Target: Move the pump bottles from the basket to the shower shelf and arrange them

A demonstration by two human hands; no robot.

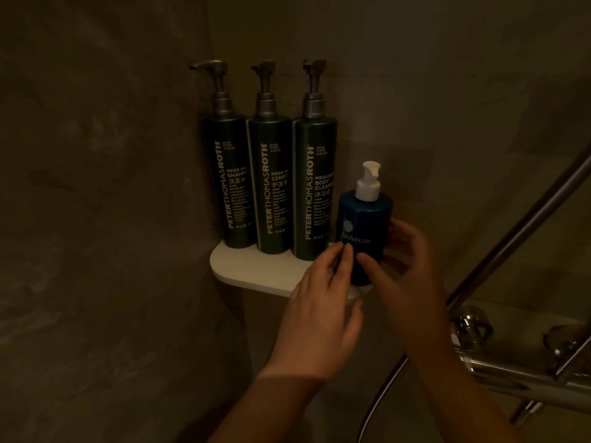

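— Run me through it from the left. What's on the shelf?

— Three tall dark pump bottles in a row against the wall: the shampoo bottle [227, 180], the conditioner bottle [271, 187], then the body cleanser bottle [315, 190], all upright and touching shoulder to shoulder, nozzles turned to the left. The white shower shelf [256, 270] has bare surface in front of them. I can't see the basket at all.

— And the one you're working on?

— The short blue bottle [364, 231] with the white pump. It stands upright at the right end of the shelf, just beside the body cleanser, its long axis vertical. Whether its base sits fully on the shelf I can't tell; my fingers cover it.

— Your hands?

— My left hand [316, 314] comes up from below and to the left, fingers loosely curled, the tips touching the bottle's lower front near the label. My right hand [406, 270] is on the other side, cupped round the bottle's right flank with the thumb across the front. So the bottle sits between both hands, directly ahead of them, the right holding it more fully.

— Next?

— I'd judge a small turn or nudge to line it up with the row.
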